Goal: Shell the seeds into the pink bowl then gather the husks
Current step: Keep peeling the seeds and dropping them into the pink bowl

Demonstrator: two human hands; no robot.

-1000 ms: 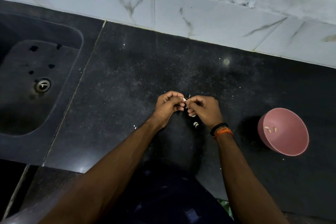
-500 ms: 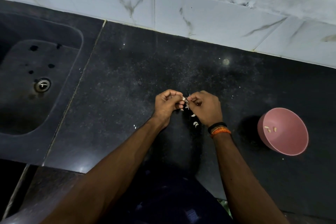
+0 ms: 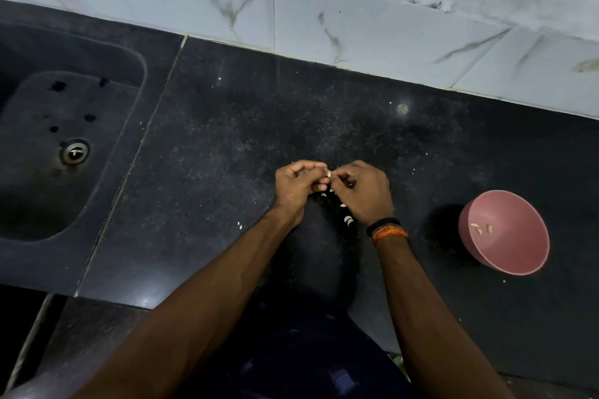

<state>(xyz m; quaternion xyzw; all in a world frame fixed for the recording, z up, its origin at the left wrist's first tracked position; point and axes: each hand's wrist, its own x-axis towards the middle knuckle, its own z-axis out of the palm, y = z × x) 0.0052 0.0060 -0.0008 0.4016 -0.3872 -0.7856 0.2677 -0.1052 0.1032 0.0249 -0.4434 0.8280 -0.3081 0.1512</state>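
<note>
Counter [image 3: 227,146]: polished black stone, speckled, glossy where light reflects near its front edge. Wall tiles [image 3: 356,26]: white marble-look with grey veins, smooth, with a slight sheen. Sink [image 3: 39,191]: dark, matt, stained; drain [image 3: 75,151]: shiny metal. Bowl [image 3: 505,233]: pink, smooth, matt, plastic-looking. Wristbands [image 3: 387,230]: one black band, one orange thread. Husks [image 3: 348,220]: pale, dry.

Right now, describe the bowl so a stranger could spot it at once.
Start at the black counter. The bowl sits near its right end, right of both hands. It is the only pink thing there, with three seeds inside.
</note>
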